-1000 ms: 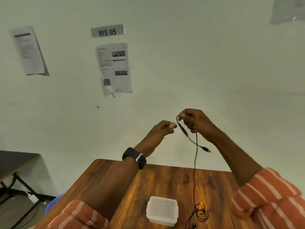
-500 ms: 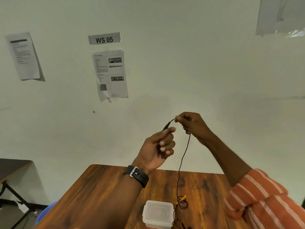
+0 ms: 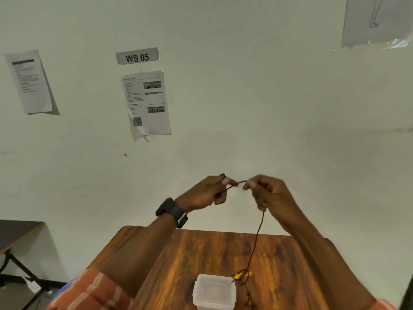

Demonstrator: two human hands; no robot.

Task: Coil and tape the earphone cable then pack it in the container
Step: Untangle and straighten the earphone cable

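Left hand: my left hand [image 3: 206, 192] is raised above the far edge of the desk [image 3: 201, 249], thumb and forefinger pinched shut on the end of the earphone cable [image 3: 257, 236], the other fingers curled in loosely.
Right hand: my right hand [image 3: 266, 192] is level with it and just beside it, also closed in a fingertip pinch on the cable; a short arched stretch of cord spans the gap between the two pinches.
Cable run: from my right hand the cord hangs straight down to the desk, where the rest lies in a loose tangle with a yellow bit [image 3: 242, 275] in it, near the near edge.
Container: the clear plastic container [image 3: 214, 291] sits at the near edge of the desk, its lid on as far as I can tell, touching or just beside the tangle on its right.
Tape: I see none in view.
How it will handle: I judge the cable very light, thin and limp, with no stiffness to hold a loop by itself; it will likely spring or slip out of a slack grip, and it snags on itself easily.
Where to hold: fingertip pinches close to the end, as now, then each new loop trapped under the left thumb; I would not tug hard at the plug or the earbud joints, which I take to be the fragile spots.
Stage: I judge the coiling barely begun.
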